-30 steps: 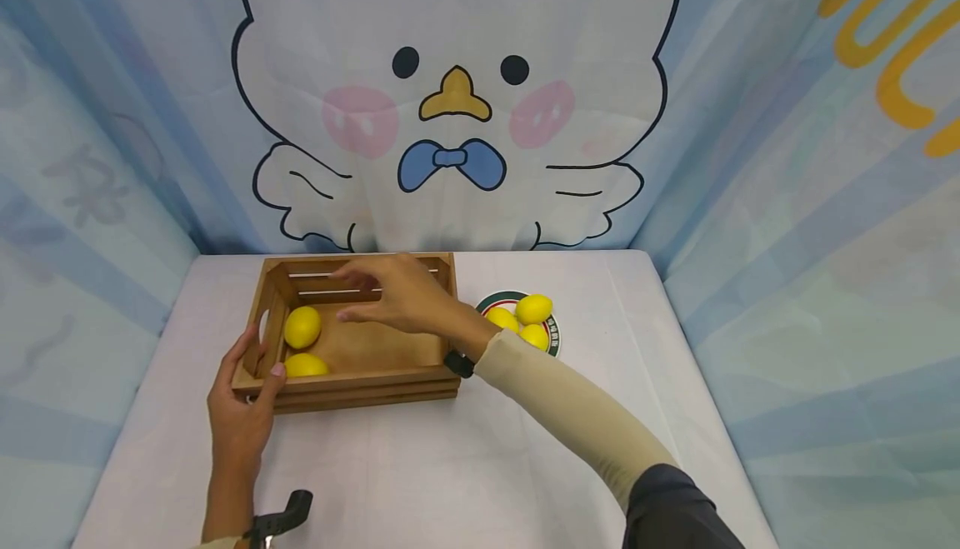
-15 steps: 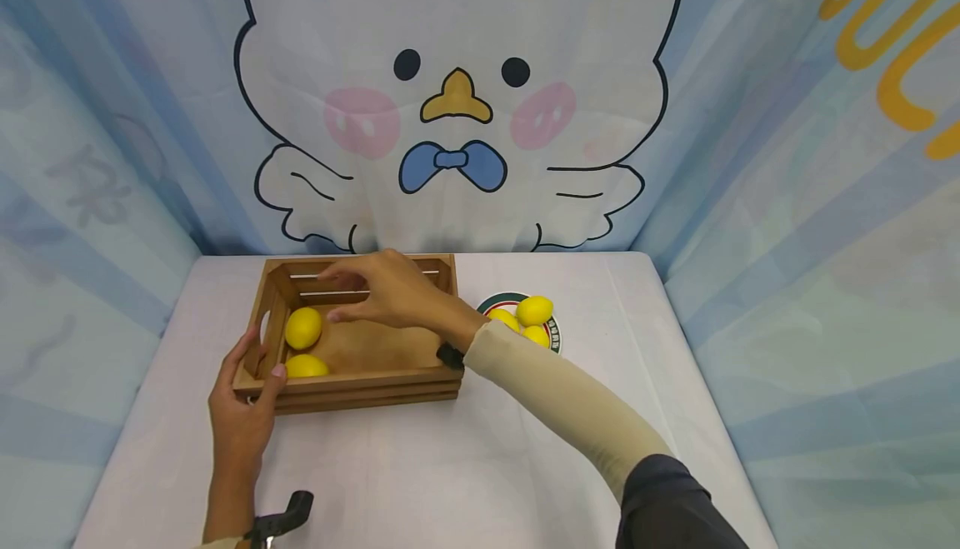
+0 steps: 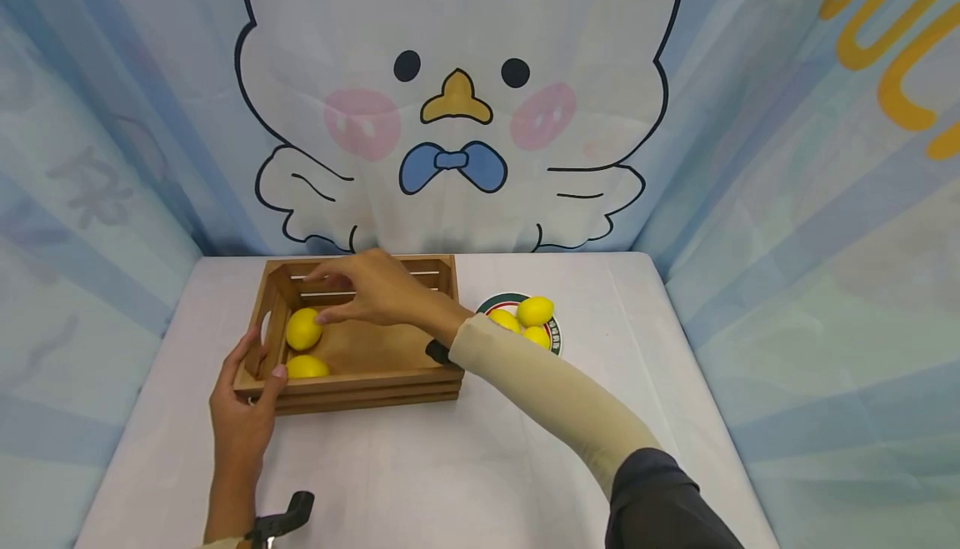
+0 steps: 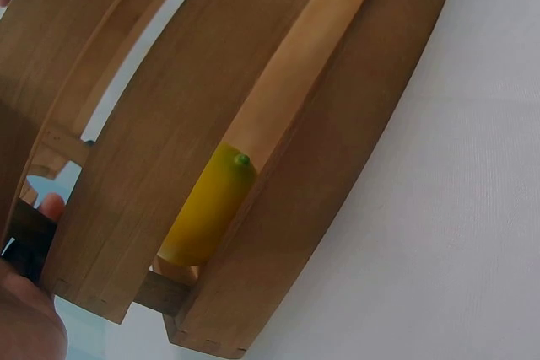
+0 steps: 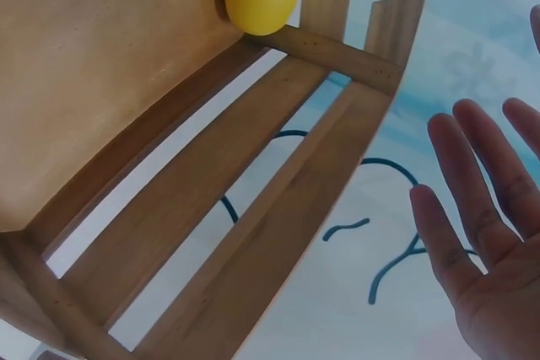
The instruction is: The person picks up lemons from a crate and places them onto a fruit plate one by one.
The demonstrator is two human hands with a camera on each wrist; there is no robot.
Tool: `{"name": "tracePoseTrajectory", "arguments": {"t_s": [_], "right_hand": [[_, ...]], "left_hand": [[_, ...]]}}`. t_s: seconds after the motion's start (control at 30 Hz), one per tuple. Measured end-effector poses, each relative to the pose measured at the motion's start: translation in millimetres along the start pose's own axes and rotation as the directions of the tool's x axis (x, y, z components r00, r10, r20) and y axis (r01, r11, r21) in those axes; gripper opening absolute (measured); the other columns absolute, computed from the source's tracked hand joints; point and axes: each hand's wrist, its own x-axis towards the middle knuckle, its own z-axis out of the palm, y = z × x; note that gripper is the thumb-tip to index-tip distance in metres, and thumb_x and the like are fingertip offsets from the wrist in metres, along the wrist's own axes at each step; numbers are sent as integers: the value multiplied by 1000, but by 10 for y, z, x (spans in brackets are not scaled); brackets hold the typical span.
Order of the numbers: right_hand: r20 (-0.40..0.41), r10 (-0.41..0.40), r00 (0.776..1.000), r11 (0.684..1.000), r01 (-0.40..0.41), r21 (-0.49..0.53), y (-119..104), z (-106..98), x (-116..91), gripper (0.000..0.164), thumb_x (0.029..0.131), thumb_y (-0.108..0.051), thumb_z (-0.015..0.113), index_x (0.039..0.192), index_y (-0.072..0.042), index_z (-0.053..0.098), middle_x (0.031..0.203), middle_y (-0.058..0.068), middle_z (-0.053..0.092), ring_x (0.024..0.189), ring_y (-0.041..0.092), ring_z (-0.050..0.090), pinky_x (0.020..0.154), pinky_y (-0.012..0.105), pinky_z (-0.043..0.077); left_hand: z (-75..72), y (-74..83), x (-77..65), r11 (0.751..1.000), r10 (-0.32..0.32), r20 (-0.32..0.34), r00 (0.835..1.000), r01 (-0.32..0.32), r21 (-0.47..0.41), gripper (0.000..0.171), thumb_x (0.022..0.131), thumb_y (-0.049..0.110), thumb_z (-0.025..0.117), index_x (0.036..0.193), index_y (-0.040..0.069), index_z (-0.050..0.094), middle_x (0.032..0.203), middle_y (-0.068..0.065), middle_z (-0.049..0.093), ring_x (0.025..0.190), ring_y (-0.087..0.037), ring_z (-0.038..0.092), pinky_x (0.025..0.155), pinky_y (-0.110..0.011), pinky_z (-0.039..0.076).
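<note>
A slatted wooden crate (image 3: pixel 367 381) stands at the table's left back. My left hand (image 3: pixel 242 416) grips its left end, thumb on the front corner and fingers along the side. Two yellow lemons lie at that end: one lemon (image 3: pixel 302 331) farther back, the other lemon (image 3: pixel 306 366) behind the front wall. Between the slats, the left wrist view shows a lemon (image 4: pixel 211 212) with a green tip. Over the crate reaches my right hand (image 3: pixel 375 289), fingers spread and holding nothing, thumb tip close by the back lemon. The right wrist view shows its straightened fingers (image 5: pixel 485 170).
Right of the crate is a round plate (image 3: pixel 556 339) with a green and red rim, bearing several lemons (image 3: pixel 535 311), partly behind the right forearm. A white cloth (image 3: pixel 420 466) covers the table. Printed curtains (image 3: pixel 450 224) close off the back and sides.
My right hand has moved left across the crate, its thumb coming up to the back lemon. The left hand keeps its grip and the lemons lie as before.
</note>
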Motion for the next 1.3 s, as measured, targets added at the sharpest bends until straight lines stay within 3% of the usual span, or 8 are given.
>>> {"name": "tracePoseTrajectory", "arguments": {"t_s": [0.27, 0.53, 1.03, 1.3], "right_hand": [[48, 0, 999, 1000, 0, 9, -12, 35, 106, 57, 84, -52, 74, 133, -26, 62, 126, -9, 70, 110, 4, 67, 89, 12, 52], [87, 5, 996, 999, 0, -54, -9, 122, 230, 60, 83, -57, 72, 135, -28, 60, 125, -11, 70, 109, 2, 66, 87, 12, 50], [84, -44, 996, 995, 51, -82, 18, 270, 371, 57, 83, -55, 74, 132, -27, 63, 116, -10, 71, 95, -1, 62, 78, 12, 48], [79, -50, 996, 994, 57, -96, 70, 295, 424, 59, 83, -55, 74, 132, -24, 63, 115, -9, 72, 95, 1, 63, 79, 14, 49]], "left_hand": [[-13, -11, -20, 1000, -6, 0, 1000, 6, 0, 62, 97, 21, 65, 151, 37, 40, 158, 15, 38, 143, -14, 40, 126, -51, 18], [-26, -50, -20, 1000, -10, -4, 1000, 10, -5, 62, 96, 21, 66, 151, 37, 40, 158, 15, 38, 144, -14, 40, 127, -49, 18], [-42, -76, -14, 1000, -11, 4, 1000, 11, 15, 65, 96, 18, 66, 152, 38, 37, 158, 16, 37, 143, -15, 41, 123, -43, 29], [-21, -40, 18, 999, -33, -1, 999, 33, 27, 63, 96, 26, 66, 151, 38, 38, 158, 16, 37, 146, -15, 37, 126, -49, 19]]}}
